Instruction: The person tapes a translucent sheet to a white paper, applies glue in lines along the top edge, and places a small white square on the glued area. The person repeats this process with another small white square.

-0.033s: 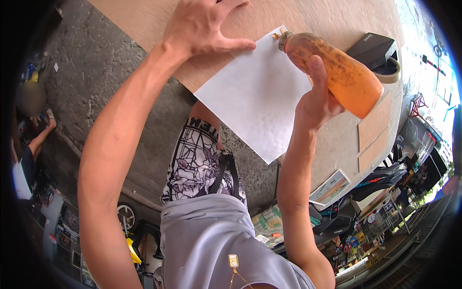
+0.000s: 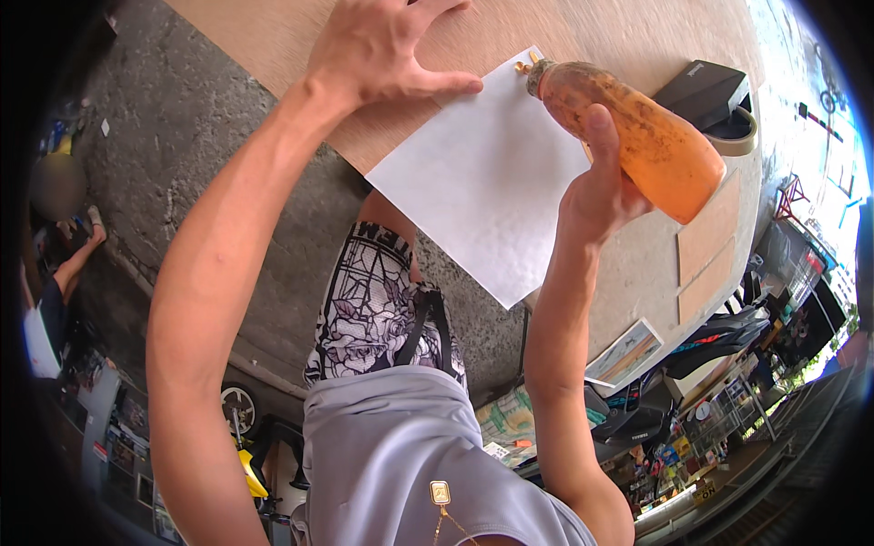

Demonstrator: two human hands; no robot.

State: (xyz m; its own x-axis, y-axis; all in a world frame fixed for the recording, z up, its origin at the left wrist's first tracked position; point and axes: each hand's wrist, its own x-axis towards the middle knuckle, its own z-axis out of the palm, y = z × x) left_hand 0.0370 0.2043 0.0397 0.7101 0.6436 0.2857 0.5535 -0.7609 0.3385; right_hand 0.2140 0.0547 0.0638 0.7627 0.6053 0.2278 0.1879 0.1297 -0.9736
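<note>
My right hand [image 2: 601, 187] is wrapped round an orange plastic bottle [image 2: 637, 136], smeared with dark stains near its neck. The bottle is tilted, its crusted neck with small yellowish tips pointing at the upper corner of a white sheet [image 2: 473, 182]. That sheet lies slantwise on the wooden board, its lower corner sticking out past the board's edge. Over the board, my left hand [image 2: 387, 55] has its fingers spread, holding nothing, with the thumb tip at the sheet's upper left edge. Some of its fingers are cut off by the top of the picture.
The wooden board [image 2: 637, 27] spreads across the top and right. On it stand a black box [image 2: 699, 94] and a beige tape roll [image 2: 734, 136]; two brown rectangular pieces [image 2: 706, 259] and a picture panel [image 2: 626, 353] lie nearer. A person [image 2: 56, 273] sits far left. Motorbike parts [image 2: 238, 409] show below.
</note>
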